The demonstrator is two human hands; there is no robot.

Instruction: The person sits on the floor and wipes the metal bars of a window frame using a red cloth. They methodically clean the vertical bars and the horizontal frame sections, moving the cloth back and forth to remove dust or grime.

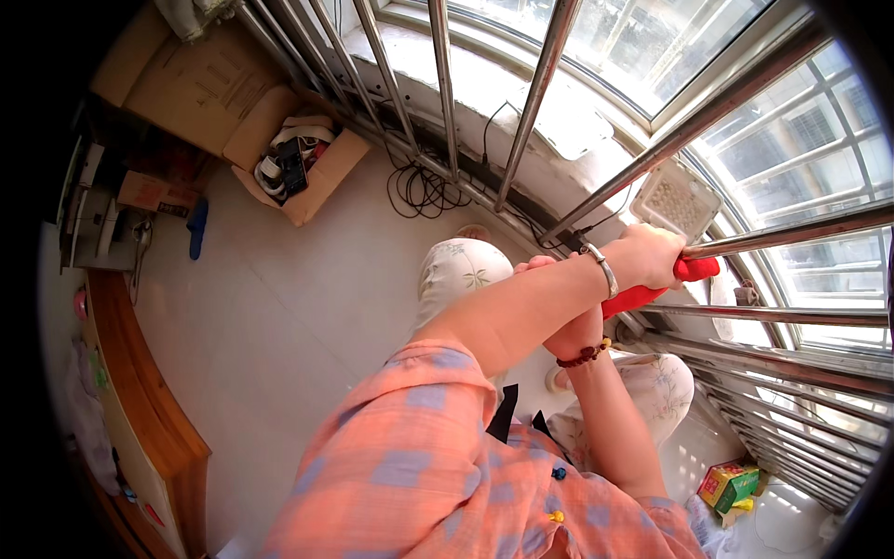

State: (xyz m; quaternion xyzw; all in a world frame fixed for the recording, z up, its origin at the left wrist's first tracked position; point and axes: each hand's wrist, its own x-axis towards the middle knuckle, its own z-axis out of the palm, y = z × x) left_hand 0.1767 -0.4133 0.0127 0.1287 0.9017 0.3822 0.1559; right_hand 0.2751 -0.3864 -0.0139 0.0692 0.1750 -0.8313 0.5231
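Observation:
My left hand (651,256), with a silver bangle at its wrist, is closed on a red cloth (632,300) against a stainless steel bar (789,234) of the window railing. A bunched end of the cloth sticks out past its fingers. Beneath my left forearm, my right hand (576,330) is closed at the cloth's other end, and a dark bead bracelet circles its wrist. The left forearm hides part of the right hand. Both arms cross in front of my bent knees in pale flowered trousers (464,269).
An open cardboard box (335,175) holds assorted items. Coiled black cable (422,192) lies by the railing's foot. A blue slipper (198,227) is on the floor, and a wooden bed board (150,391) stands left. Behind the bars is a white plastic basket (676,199). A colourful carton (730,485) sits lower right.

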